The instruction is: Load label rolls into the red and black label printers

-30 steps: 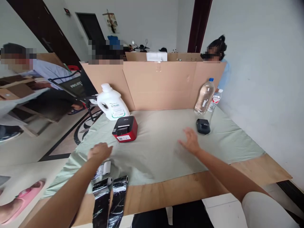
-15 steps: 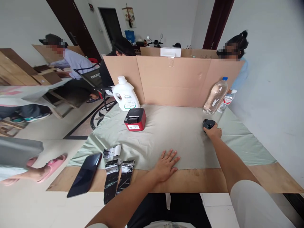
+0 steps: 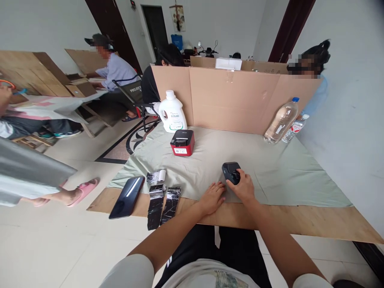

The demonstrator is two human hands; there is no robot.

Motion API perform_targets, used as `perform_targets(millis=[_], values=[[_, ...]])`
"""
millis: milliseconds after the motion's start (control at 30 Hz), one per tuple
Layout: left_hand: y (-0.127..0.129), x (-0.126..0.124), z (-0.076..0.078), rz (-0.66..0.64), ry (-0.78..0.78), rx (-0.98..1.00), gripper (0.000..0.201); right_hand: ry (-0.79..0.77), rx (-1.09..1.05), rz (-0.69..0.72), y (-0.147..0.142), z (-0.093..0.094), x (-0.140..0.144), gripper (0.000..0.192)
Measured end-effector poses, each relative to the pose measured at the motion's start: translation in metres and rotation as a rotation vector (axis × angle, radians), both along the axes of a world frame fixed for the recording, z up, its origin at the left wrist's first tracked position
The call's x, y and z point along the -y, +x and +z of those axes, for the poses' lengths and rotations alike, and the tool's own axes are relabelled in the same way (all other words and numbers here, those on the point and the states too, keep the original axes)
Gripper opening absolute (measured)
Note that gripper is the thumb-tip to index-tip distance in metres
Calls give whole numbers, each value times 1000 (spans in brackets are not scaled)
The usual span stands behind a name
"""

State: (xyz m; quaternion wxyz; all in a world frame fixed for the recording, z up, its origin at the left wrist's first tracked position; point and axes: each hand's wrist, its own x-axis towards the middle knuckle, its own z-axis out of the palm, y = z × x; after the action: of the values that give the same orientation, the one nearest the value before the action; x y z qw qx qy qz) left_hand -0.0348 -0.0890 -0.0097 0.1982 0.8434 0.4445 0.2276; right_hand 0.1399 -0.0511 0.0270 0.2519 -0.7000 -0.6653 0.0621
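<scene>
My right hand (image 3: 243,187) grips a small black boxy device (image 3: 231,172) from its right side, thumb near and fingers over the top. The device rests on or just above the cloth. My left hand (image 3: 212,198) lies flat near the table's front edge, fingers stretched out and holding nothing, just left of the device. Farther back stands a red and black receipt printer (image 3: 182,143). To the left lie two partly unrolled dark-printed paper rolls (image 3: 155,206) and a smaller paper roll (image 3: 156,176). A dark smartphone (image 3: 127,198) is beside them.
A white jug (image 3: 174,114) stands back left, by a cardboard screen (image 3: 228,98). Two clear bottles, a large one (image 3: 282,122) and a small one (image 3: 295,129), lean at the back right. Green cloth (image 3: 288,172) covers the wooden table (image 3: 300,218). Other people sit nearby.
My right hand has brought the black device left and nearer, from below the bottles to beside my left hand. My left hand stays flat on the table. The view has shifted.
</scene>
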Motion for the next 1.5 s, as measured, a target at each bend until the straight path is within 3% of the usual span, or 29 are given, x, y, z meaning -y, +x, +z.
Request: perform_targets(millis=[67,233,567,767,867,967,1067,1300,1433,1500], values=[[0,-4,-1,113,-55,151,31,2,18,-8,-10,-6,6,66],[6,-21,-7,280,-155,351,46,-2,45,-33,-25,-13,15,68],[10,-31,-11,334,-263,340,56,199,181,84,-22,-39,35,55],[16,-42,7,432,-301,348,41,209,210,131,-16,-43,39,50],[18,-60,21,581,-428,347,24,240,206,153,-13,-38,38,49],[17,-80,32,656,-634,485,14,280,214,206,-10,-34,35,47],[15,-93,34,654,-804,611,13,278,219,271,-8,-33,32,45],[10,-104,29,613,-920,640,23,271,184,313,-5,-30,27,44],[5,-115,33,559,-955,635,47,271,161,325,-3,-26,25,42],[0,-120,36,458,-953,630,64,255,157,329,-2,-27,23,42]])
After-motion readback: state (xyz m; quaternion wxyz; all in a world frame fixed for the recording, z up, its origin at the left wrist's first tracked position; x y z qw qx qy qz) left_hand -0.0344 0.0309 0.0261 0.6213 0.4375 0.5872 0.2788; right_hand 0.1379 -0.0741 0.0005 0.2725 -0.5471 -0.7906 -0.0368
